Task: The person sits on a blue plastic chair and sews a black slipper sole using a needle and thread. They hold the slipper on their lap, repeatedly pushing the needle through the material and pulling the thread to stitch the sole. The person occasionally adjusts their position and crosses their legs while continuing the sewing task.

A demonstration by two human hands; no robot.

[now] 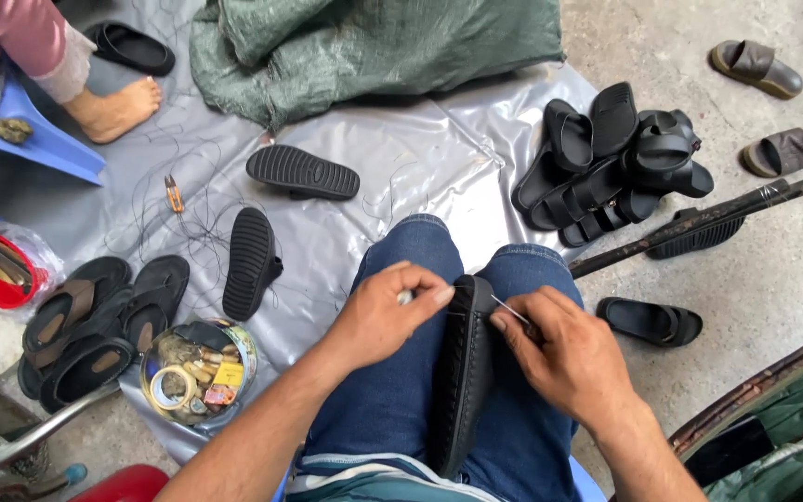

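A black sandal [462, 372] stands on its edge between my knees, clamped by my legs in blue jeans. My left hand [383, 311] is closed on a small light-coloured tool pressed against the sandal's upper left edge. My right hand [569, 349] pinches a thin metal needle [511, 310] at the sandal's right edge, its tip pointing at the sole. Both hands touch the sandal near its top end.
Two upturned black soles [301, 172] [249, 262] lie on a grey plastic sheet [420, 149]. A pile of black sandals [606, 163] sits right, more sandals [95, 325] left. A round tin of tape rolls [199, 372], a green sack [374, 46], a dark rod [708, 218] and another person's foot [118, 107] are around.
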